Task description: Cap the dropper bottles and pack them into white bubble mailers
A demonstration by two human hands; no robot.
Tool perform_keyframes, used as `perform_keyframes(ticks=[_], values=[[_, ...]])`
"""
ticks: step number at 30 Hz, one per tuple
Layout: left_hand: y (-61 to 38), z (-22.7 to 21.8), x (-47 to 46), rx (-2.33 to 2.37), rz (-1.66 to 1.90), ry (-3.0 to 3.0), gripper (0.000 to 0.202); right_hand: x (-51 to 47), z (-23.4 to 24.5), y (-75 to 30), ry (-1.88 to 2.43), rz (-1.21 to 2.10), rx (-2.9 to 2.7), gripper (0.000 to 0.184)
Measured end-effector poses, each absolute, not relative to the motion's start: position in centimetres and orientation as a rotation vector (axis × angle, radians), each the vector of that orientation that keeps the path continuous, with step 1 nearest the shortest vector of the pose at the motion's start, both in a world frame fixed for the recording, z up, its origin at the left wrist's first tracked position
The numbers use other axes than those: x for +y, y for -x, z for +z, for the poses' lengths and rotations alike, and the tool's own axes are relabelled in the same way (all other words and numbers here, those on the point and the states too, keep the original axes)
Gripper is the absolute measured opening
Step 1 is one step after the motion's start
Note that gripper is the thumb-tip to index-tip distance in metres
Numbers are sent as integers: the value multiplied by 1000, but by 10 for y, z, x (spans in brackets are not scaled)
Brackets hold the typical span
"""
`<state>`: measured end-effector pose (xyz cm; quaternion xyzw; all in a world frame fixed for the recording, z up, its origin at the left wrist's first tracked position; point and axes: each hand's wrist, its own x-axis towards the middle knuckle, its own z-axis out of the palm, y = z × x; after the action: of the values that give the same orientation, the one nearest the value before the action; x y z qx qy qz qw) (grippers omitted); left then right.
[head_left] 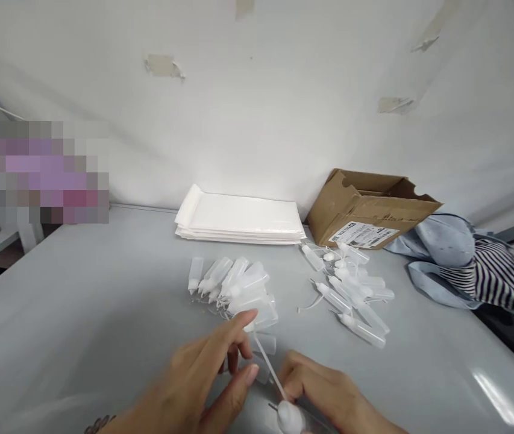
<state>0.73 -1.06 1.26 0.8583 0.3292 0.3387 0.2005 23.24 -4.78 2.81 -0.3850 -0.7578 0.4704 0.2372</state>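
My left hand (202, 377) pinches the upper end of a thin white strap (266, 361) between thumb and forefinger. My right hand (324, 392) is curled round a small translucent squeeze bottle with a white cap (290, 417) at the bottom edge; the strap runs from that cap up to my left fingers. Just beyond my hands lies a row of several similar bottles (234, 286) side by side. A looser heap of bottles (354, 292) lies to the right.
A stack of white padded envelopes (238, 220) lies at the back against the wall. An open cardboard box (367, 208) lies on its side at the back right. Blue and striped cloth (473, 259) is bunched at the grey table's (80, 313) right edge.
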Motion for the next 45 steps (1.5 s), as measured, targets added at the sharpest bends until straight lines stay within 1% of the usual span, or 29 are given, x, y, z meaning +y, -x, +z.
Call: perform_keyframes(ticks=[2,4,6,8,15,18,20,24,33,45], values=[[-7,15,-8,884,944,-2437,37,-52,32,-232,1167,1328,-2022,27],[-7,18,-5,831,959,-2447,31,-57,38,-231,1321,1360,-1945,22],[-6,20,-3,778,985,-2418,21,-59,43,-230,1396,1432,-1855,21],[-6,23,-2,741,1011,-2373,16,-58,44,-228,1408,1492,-1777,25],[-6,28,-6,680,1016,-2401,21,-48,40,-224,1441,1411,-1760,32],[-7,27,-7,635,920,-2489,19,-47,39,-223,1484,1363,-1780,37],[-9,27,-8,626,818,-2531,21,-47,39,-221,1492,1384,-1772,38],[-10,26,-9,628,701,-2595,26,-47,41,-219,1517,1453,-1724,34],[-11,17,-12,632,812,-2760,24,-49,38,-216,1518,1416,-1763,37],[-10,14,-13,638,774,-2811,21,-49,33,-218,1533,1506,-1736,35]])
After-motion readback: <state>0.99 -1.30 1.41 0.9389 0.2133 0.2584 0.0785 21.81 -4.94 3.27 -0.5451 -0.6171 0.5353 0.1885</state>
